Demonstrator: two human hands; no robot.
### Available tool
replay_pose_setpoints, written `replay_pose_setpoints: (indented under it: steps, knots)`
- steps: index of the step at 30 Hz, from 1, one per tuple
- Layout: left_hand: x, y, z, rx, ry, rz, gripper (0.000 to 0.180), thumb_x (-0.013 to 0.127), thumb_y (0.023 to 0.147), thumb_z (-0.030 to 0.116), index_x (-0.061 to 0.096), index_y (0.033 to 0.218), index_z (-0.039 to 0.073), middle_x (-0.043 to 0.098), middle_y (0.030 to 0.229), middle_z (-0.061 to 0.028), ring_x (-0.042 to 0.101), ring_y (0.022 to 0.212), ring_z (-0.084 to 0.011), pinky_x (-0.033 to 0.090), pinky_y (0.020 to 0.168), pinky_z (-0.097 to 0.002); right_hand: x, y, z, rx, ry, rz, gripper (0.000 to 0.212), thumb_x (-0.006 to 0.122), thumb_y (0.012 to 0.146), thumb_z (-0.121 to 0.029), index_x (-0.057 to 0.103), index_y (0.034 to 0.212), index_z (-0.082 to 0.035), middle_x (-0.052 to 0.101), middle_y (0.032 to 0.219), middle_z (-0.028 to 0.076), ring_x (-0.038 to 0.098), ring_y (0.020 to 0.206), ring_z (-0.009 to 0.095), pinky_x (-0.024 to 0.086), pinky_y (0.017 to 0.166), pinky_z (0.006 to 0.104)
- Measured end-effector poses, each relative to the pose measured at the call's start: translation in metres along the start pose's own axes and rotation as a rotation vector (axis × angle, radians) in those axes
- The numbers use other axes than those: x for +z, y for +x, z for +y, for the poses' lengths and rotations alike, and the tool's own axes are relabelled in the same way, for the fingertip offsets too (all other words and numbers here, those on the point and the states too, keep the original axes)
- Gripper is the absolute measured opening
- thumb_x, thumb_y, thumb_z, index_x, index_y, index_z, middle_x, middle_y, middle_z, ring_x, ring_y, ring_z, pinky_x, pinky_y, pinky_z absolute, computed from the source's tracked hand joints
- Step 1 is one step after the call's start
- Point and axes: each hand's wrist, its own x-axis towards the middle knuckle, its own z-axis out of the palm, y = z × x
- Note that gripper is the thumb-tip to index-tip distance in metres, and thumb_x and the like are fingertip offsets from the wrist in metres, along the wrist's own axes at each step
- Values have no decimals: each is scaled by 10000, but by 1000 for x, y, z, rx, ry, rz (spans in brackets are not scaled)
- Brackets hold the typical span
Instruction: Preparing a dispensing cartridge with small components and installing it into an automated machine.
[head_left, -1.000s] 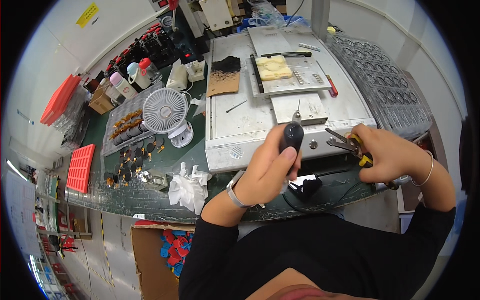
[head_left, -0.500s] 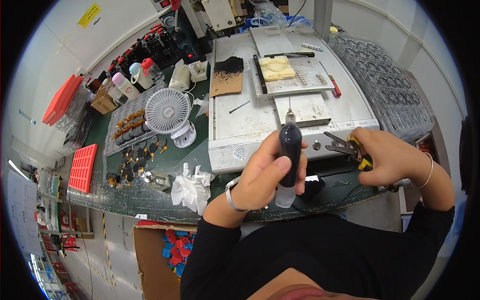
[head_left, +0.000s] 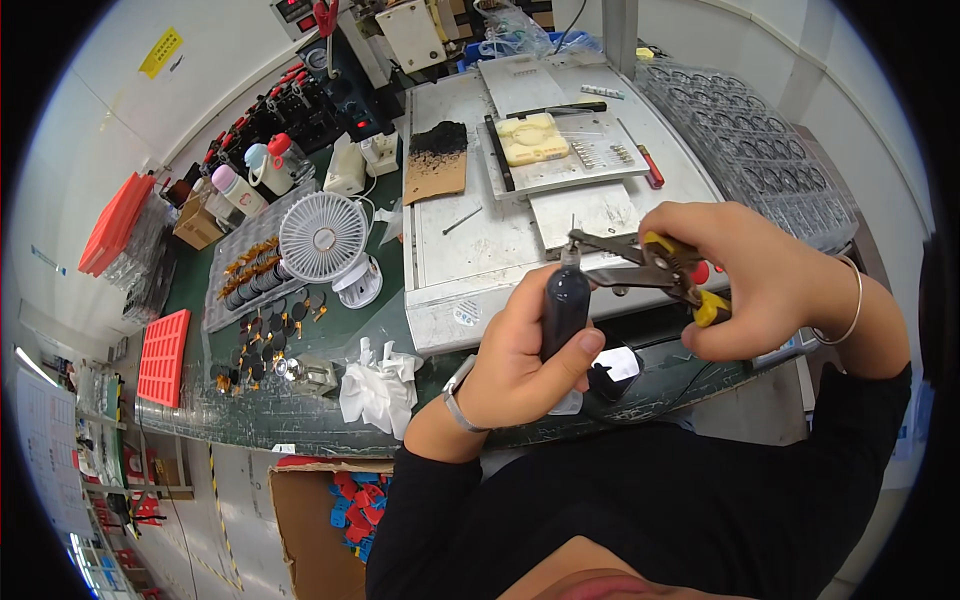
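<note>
My left hand (head_left: 510,365) is wrapped round a syringe barrel (head_left: 566,310) filled with something black. The barrel stands roughly upright, with a thin needle at its top and a clear lower end that shows below my fingers. My right hand (head_left: 765,280) grips a pair of pliers (head_left: 655,272) with yellow and black handles. Their jaws are spread and reach left, one beside the needle's base and the other near the barrel's upper part. From this view I cannot tell whether the jaws touch the syringe.
Behind my hands stands a white machine (head_left: 450,275) carrying a metal fixture with a cream block (head_left: 532,138). A small fan (head_left: 323,238), crumpled tissue (head_left: 378,388) and small round black parts (head_left: 270,345) are at left. Clear trays (head_left: 750,150) are stacked at right.
My right hand has brought the pliers left, so the jaws now lie at the syringe's needle end. My left hand still holds the syringe, which sits slightly further left. The view has shifted a little.
</note>
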Motion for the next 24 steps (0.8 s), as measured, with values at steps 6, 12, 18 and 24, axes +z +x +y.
replay_pose_setpoints:
  steps: [6,12,18,24]
  knots:
    - [-1,-2,0,48,-56,27,399,552,907,72,361,1252,5,539,797,-21,532,573,-53,427,512,-198,-4,4,-11,51,-80,-53,426,661,565,-207,514,881,36,513,672,126,492,586,270,412,547,341]
    - [3,-4,13,-66,30,10,347,547,891,98,385,1162,-46,524,723,-84,511,550,-110,430,520,-222,-4,4,-11,90,-77,-29,413,661,564,-209,521,865,37,522,653,135,505,568,274,411,532,345]
    - [4,-5,9,-65,84,-53,331,543,888,75,387,1155,-44,527,734,-82,516,560,-104,417,536,-216,-7,9,-19,154,-120,-161,496,677,534,-218,542,945,25,547,687,107,539,595,224,430,552,297]
    - [3,-7,5,-49,64,-31,352,614,886,135,421,1145,-5,558,712,-14,530,565,-50,407,509,-208,-8,9,-18,112,-158,-177,460,670,541,-208,547,925,14,532,641,85,525,549,208,410,515,289]
